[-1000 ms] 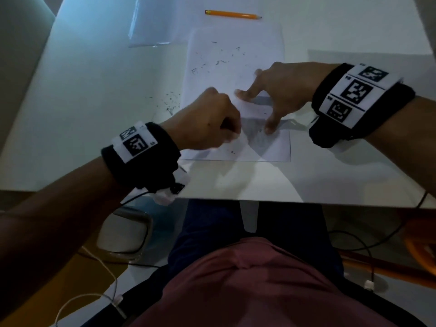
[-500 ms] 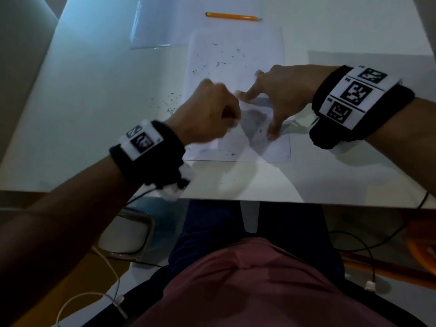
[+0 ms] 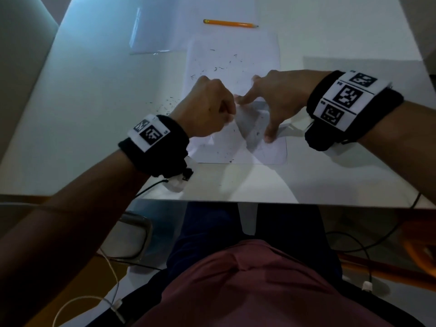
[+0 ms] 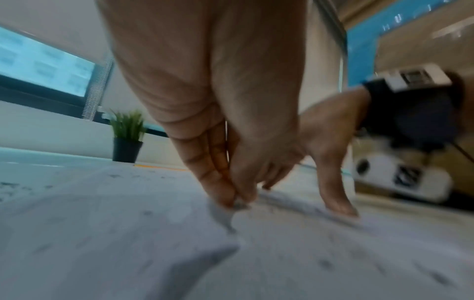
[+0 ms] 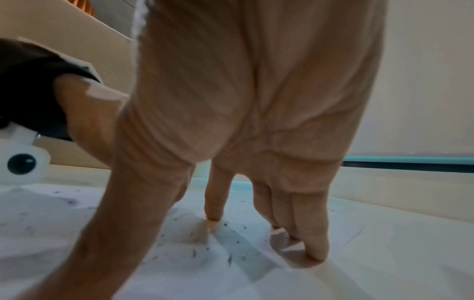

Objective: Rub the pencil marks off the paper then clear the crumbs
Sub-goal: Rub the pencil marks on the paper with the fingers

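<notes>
A white paper point(image 3: 236, 60) lies on the white table point(image 3: 82, 114), strewn with dark eraser crumbs point(image 3: 217, 68). My left hand point(image 3: 230, 114) is curled over the paper's middle. In the left wrist view its fingertips point(image 4: 225, 194) pinch a small grey eraser point(image 4: 240, 204) against the sheet; only its tip shows. My right hand point(image 3: 259, 112) stands just to the right, fingers spread and pressing the paper down. In the right wrist view its fingertips point(image 5: 314, 251) rest on the wrinkled sheet point(image 5: 243, 274) among crumbs point(image 5: 228, 257).
An orange pencil point(image 3: 230, 23) lies beyond the paper's far edge. A clear plastic sheet point(image 3: 153, 31) sits at the back left. More crumbs point(image 3: 169, 103) dot the table left of the paper. The table's near edge point(image 3: 236, 201) is close to my body.
My left hand has shifted slightly away from me along the paper while rubbing, still pinching the eraser. The right hand has stayed pressed on the sheet.
</notes>
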